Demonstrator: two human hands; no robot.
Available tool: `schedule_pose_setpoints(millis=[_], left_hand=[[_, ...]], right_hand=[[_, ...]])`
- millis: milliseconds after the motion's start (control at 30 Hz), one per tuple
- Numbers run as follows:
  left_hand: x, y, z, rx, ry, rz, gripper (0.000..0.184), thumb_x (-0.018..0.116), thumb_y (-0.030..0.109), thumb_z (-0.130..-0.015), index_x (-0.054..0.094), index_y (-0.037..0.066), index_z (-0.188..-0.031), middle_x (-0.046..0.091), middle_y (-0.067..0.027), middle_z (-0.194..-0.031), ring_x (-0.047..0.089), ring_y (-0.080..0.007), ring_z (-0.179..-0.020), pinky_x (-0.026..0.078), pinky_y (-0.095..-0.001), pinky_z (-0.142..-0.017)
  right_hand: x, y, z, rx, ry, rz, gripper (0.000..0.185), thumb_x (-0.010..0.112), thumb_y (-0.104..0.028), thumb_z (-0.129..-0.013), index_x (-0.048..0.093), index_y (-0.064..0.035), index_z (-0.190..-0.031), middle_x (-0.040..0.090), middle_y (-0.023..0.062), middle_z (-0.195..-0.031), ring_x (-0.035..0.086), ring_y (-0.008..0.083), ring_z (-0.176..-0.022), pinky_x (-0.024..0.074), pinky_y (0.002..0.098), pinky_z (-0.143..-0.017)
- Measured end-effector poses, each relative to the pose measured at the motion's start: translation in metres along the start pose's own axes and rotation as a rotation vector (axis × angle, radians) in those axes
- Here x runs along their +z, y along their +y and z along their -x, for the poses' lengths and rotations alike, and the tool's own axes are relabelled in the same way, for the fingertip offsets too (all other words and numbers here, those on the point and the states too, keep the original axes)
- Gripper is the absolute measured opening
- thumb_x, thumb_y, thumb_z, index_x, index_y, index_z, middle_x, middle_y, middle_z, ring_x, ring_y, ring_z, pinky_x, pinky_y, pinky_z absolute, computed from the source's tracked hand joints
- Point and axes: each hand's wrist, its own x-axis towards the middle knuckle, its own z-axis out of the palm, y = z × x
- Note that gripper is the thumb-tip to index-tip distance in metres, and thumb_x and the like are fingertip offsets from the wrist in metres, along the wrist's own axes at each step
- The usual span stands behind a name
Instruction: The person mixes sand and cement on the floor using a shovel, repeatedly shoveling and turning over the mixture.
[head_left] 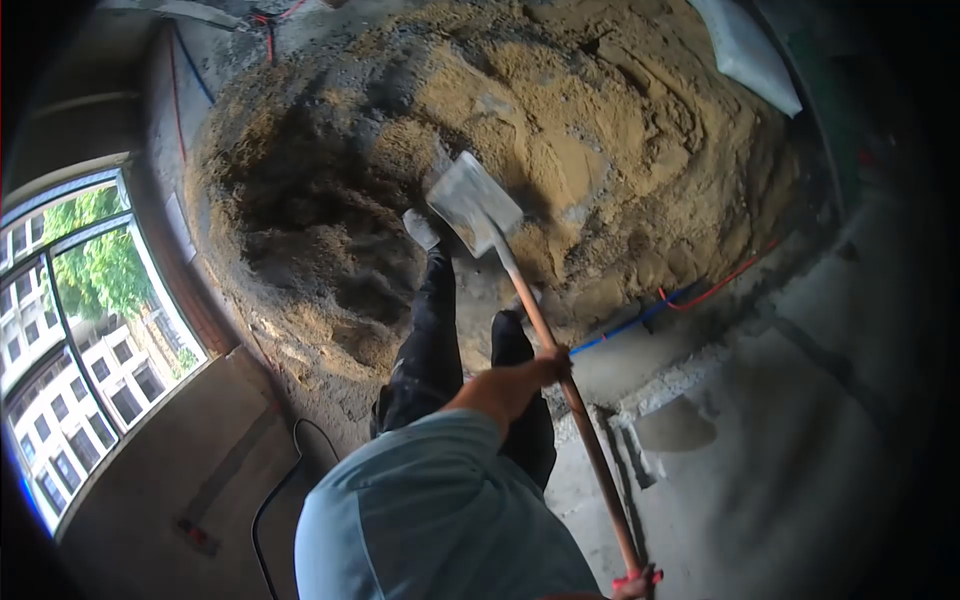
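Observation:
A shovel [541,322] with a long wooden shaft runs up from the lower right. Its flat grey metal blade [474,203] is over the sand pile [565,125], with no load visible on it. My left hand [550,367] is wrapped around the middle of the shaft, the arm reaching across my body. Near the shaft's rear end, my right hand [636,585] grips it beside something bright red, partly cut off by the frame's lower edge. My left shoe [421,229] is at the pile's edge, left of the blade.
Dark, dug-out grey material [310,215] lies on the left of the pile. A white sack [750,60] rests at the upper right. Red and blue hoses [640,322] run along the pile's near edge. A black cable [262,515] curves by the window wall [170,450].

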Motion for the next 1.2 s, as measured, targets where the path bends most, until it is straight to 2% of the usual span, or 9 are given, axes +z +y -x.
schedule_pose_setpoints(millis=[100,200,300,333,533,967,1067,1167,1200], left_hand=[[0.024,-0.104,-0.060,-0.141,-0.096,0.233,0.016,0.061,0.012,-0.076,0.054,0.000,-0.084,0.054,-0.0098,-0.065,0.057,-0.0217,-0.056,0.049,-0.0373,-0.049],[0.001,-0.118,-0.090,-0.092,-0.178,-0.021,0.015,0.060,0.013,-0.079,0.052,0.003,-0.087,0.052,-0.0079,-0.070,0.056,-0.0202,-0.062,0.050,-0.0343,-0.051],[-0.053,-0.059,-0.112,0.188,-0.140,-0.253,0.011,0.061,0.014,-0.079,0.056,0.004,-0.081,0.054,-0.0052,-0.067,0.058,-0.0191,-0.065,0.050,-0.0318,-0.054],[-0.054,-0.034,-0.165,0.165,0.197,-0.277,0.020,0.066,0.020,-0.074,0.055,0.007,-0.084,0.057,-0.0053,-0.070,0.058,-0.0189,-0.059,0.048,-0.0329,-0.051],[-0.179,0.276,-0.111,0.173,0.136,0.040,0.012,0.057,0.012,-0.077,0.055,0.001,-0.083,0.059,-0.0098,-0.068,0.061,-0.0190,-0.057,0.050,-0.0320,-0.048],[-0.215,0.261,0.047,0.383,-0.044,0.253,0.016,0.059,0.020,-0.077,0.055,0.005,-0.074,0.058,-0.0073,-0.068,0.058,-0.0196,-0.060,0.046,-0.0334,-0.050],[-0.255,0.281,0.093,0.363,0.352,0.186,0.013,0.058,0.017,-0.078,0.055,0.004,-0.077,0.056,-0.0087,-0.070,0.055,-0.0192,-0.058,0.048,-0.0327,-0.052],[-0.331,0.293,0.107,0.448,-0.018,0.693,0.010,0.051,0.008,-0.078,0.048,0.010,-0.069,0.045,-0.0044,-0.058,0.047,-0.0173,-0.047,0.044,-0.0318,-0.044],[-0.365,0.300,0.109,0.574,-0.159,0.635,0.010,0.047,0.008,-0.077,0.044,0.010,-0.068,0.042,-0.0043,-0.057,0.044,-0.0189,-0.047,0.043,-0.0333,-0.043]], right_hand=[[-0.085,-0.030,0.026,0.288,0.029,0.081,0.029,0.068,-0.019,-0.076,0.051,-0.0029,-0.093,0.054,0.0093,-0.066,0.052,0.0228,-0.049,0.0400,0.0368,-0.028],[-0.048,-0.068,0.076,0.409,0.026,0.479,0.027,0.062,-0.018,-0.080,0.047,0.0023,-0.090,0.052,0.0107,-0.068,0.049,0.0218,-0.045,0.0406,0.0337,-0.027],[0.026,-0.063,0.114,0.417,0.044,0.373,0.024,0.058,-0.017,-0.081,0.046,0.0028,-0.089,0.048,0.0093,-0.073,0.047,0.0194,-0.052,0.0402,0.0320,-0.039],[0.056,-0.042,0.123,0.374,0.063,0.184,0.020,0.057,-0.016,-0.080,0.047,0.0003,-0.086,0.044,0.0056,-0.074,0.045,0.0171,-0.061,0.0391,0.0318,-0.051],[0.265,-0.117,0.236,0.393,-0.198,0.031,0.019,0.053,-0.019,-0.083,0.039,-0.0103,-0.074,0.042,0.0027,-0.056,0.037,0.0126,-0.041,0.0286,0.0280,-0.036],[0.248,-0.140,0.163,0.138,-0.290,0.046,0.009,0.053,-0.013,-0.083,0.047,-0.0091,-0.078,0.044,0.0003,-0.060,0.039,0.0110,-0.043,0.0294,0.0281,-0.032],[0.285,-0.120,0.134,0.068,-0.455,-0.153,0.009,0.051,-0.009,-0.082,0.045,-0.0116,-0.075,0.044,0.0009,-0.057,0.039,0.0117,-0.036,0.0290,0.0290,-0.026],[0.346,-0.081,0.138,-0.306,-0.288,-0.271,0.016,0.060,-0.014,-0.079,0.046,-0.0128,-0.072,0.046,-0.0017,-0.056,0.046,0.0096,-0.046,0.0367,0.0266,-0.036],[0.368,-0.080,0.162,-0.118,-0.305,-0.509,0.012,0.062,-0.012,-0.078,0.051,-0.0098,-0.074,0.052,-0.0012,-0.067,0.052,0.0107,-0.060,0.0459,0.0281,-0.051]])
